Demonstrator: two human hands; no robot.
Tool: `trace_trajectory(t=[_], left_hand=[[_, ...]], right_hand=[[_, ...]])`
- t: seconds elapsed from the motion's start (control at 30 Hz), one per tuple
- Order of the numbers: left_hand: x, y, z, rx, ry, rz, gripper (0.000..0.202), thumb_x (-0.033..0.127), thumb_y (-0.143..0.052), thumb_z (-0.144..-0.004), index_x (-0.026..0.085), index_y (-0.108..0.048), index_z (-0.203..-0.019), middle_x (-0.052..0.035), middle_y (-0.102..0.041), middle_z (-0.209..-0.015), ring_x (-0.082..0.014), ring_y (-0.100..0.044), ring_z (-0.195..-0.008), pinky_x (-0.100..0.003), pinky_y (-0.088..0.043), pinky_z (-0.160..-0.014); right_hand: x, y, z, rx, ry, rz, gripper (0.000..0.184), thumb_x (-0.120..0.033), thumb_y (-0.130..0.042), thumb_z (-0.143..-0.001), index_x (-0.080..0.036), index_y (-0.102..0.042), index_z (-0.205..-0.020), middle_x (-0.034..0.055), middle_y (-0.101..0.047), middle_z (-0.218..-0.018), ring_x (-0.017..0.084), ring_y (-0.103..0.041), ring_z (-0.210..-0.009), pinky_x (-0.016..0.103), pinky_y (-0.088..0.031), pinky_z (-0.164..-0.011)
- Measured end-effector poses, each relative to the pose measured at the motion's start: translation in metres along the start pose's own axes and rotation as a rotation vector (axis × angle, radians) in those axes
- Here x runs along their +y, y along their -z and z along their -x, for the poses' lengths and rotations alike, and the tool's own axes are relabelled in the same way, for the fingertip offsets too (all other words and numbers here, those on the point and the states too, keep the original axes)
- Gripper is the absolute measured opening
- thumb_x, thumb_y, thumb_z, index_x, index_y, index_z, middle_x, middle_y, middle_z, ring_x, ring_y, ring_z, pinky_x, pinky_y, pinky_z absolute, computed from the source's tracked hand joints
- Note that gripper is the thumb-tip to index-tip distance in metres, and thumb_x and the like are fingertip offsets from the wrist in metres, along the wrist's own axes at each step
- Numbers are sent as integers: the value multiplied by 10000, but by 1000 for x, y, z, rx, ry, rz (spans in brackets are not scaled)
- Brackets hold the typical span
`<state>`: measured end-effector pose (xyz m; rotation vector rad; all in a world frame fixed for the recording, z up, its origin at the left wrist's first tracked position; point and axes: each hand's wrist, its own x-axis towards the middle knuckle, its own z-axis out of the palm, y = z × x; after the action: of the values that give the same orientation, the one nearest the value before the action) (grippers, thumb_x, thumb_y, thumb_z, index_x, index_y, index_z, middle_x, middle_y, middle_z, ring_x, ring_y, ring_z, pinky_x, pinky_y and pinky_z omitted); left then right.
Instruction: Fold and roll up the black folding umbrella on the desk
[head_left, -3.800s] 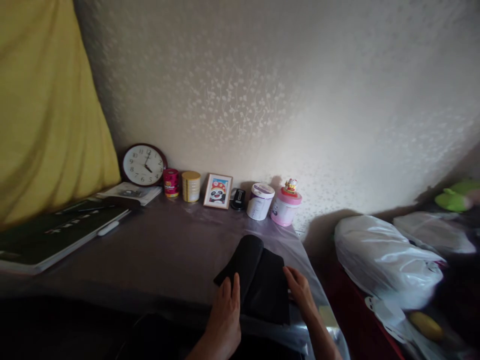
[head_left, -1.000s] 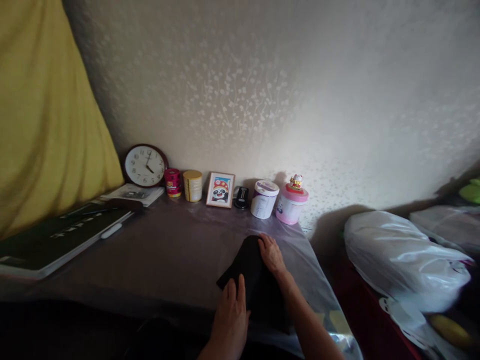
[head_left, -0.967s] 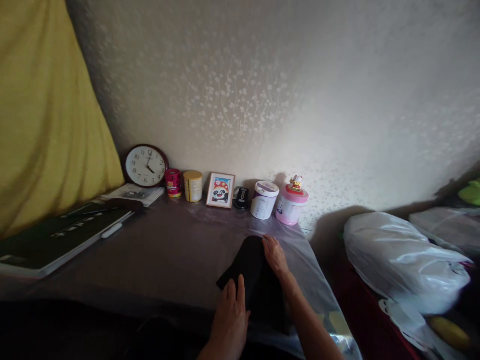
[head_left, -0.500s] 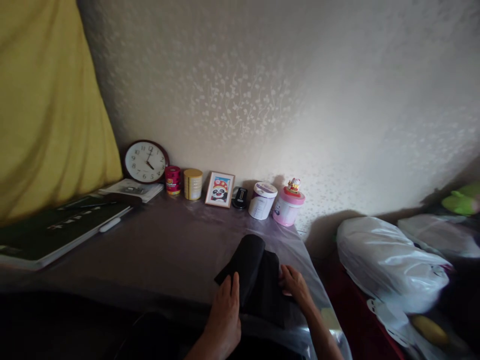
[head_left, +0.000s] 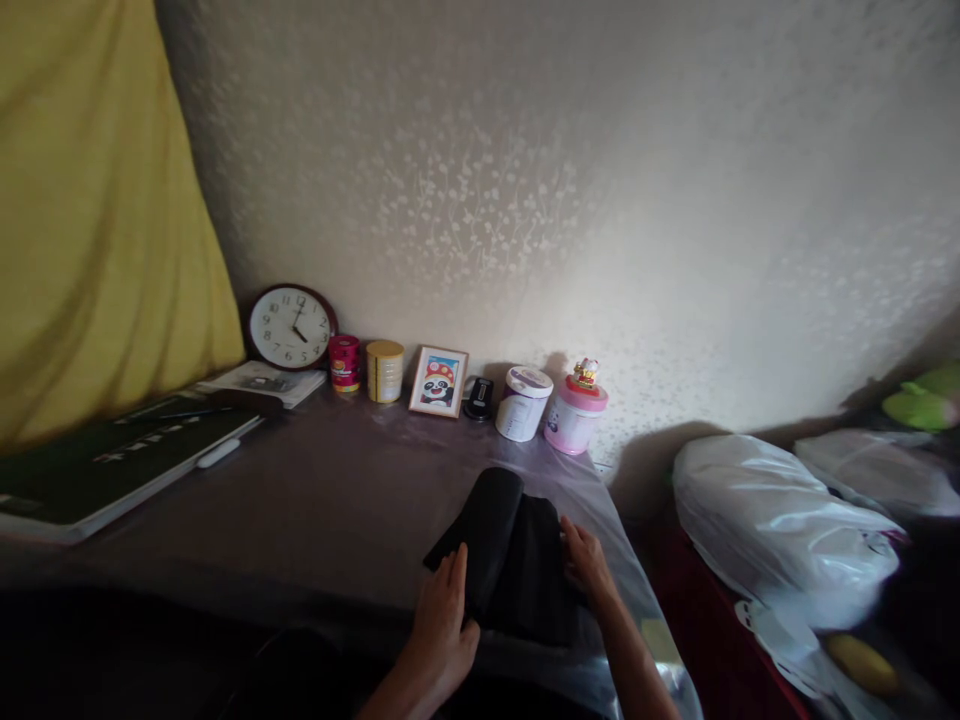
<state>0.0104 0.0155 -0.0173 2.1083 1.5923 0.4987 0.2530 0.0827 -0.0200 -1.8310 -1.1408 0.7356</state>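
A black piece of soft, sheet-like material (head_left: pixel 529 565) lies near the front right of the table, its left part folded or rolled over into a thick fold. My left hand (head_left: pixel 442 615) rests against the lower left of that fold, fingers stretched out and thumb apart near its bottom edge. On the other side, my right hand (head_left: pixel 586 558) has its fingers curled closed at the right edge of the black material. The fingertips there are partly hidden, and what exactly the material is cannot be made out.
Along the wall stand a clock (head_left: pixel 291 325), a red can (head_left: pixel 344 363), a yellow can (head_left: pixel 385 372), a framed panda picture (head_left: pixel 439 382), a white tub (head_left: pixel 524 404) and a pink tub (head_left: pixel 574 418). A large green book (head_left: pixel 112 455) lies left. White plastic bags (head_left: pixel 780 530) sit beyond the table's right edge.
The right part of the black material is spread slightly wider. My left hand has shifted a little left, and my right hand has moved slightly up along the edge.
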Motion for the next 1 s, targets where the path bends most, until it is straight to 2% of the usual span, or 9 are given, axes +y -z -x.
trace_trajectory(t=[0.07, 0.17, 0.33, 0.43, 0.53, 0.7, 0.83, 1.0], left_hand=[[1, 0, 0, -16, 17, -26, 783, 9, -398, -619, -1, -198, -1376, -175, -315, -1427, -221, -292, -1318, -339, -271, -1078], [2, 2, 1, -18, 17, -42, 778, 23, -397, -628, 6, -195, -1379, -172, -311, -1427, -225, -291, -1319, -351, -279, -1072], [2, 2, 1, -33, 30, -71, 778, 29, -404, -626, -6, -197, -1376, -183, -309, -1426, -223, -283, -1321, -332, -268, -1073], [1, 1, 0, -20, 35, -65, 784, 37, -405, -619, 13, -209, -1378, -174, -321, -1422, -221, -289, -1318, -337, -278, -1069], [0, -3, 0, 16, 18, -60, 798, 38, -400, -609, 37, -208, -1383, -167, -328, -1420, -230, -306, -1311, -370, -297, -1059], [-2, -11, 2, 57, 15, -104, 817, 27, -397, -596, 32, -193, -1387, -181, -323, -1421, -235, -321, -1304, -366, -308, -1048], [-4, -14, 4, 72, -21, -103, 805, 43, -398, -625, 47, -165, -1396, -185, -322, -1421, -244, -317, -1305, -396, -320, -1036], [-1, -12, 7, 72, -10, -133, 817, 43, -402, -627, 73, -149, -1403, -179, -312, -1428, -258, -300, -1312, -430, -315, -1034]], right_hand=[[-7, -3, 1, 15, 10, 11, 478, -577, -370, -778, -169, -607, -698, 8, -555, -519, 139, -519, -467, 231, -380, -429], [-11, -8, -1, 78, 113, 141, 450, -533, -358, -799, -193, -597, -626, 48, -623, -589, 184, -585, -597, 261, -412, -531], [3, -8, -6, 172, 185, 430, 292, -351, -424, -790, -224, -534, -552, 74, -645, -614, 227, -625, -653, 287, -398, -584], [10, -2, -5, 210, 187, 475, 266, -325, -422, -800, -228, -543, -585, 79, -652, -642, 228, -633, -680, 280, -390, -575], [7, 2, -2, 189, 169, 388, 307, -391, -417, -799, -227, -535, -567, 53, -630, -598, 205, -610, -630, 268, -380, -549], [1, 2, 5, 48, 146, 148, 428, -567, -440, -724, -195, -538, -537, 4, -535, -503, 168, -527, -546, 253, -365, -503], [-6, 1, 6, -7, 171, -25, 463, -597, -465, -707, -158, -606, -674, 12, -574, -597, 165, -528, -600, 241, -381, -513], [-34, -10, 4, -21, 182, -111, 475, -592, -496, -706, -136, -631, -711, -8, -537, -549, 129, -474, -521, 219, -333, -456]])
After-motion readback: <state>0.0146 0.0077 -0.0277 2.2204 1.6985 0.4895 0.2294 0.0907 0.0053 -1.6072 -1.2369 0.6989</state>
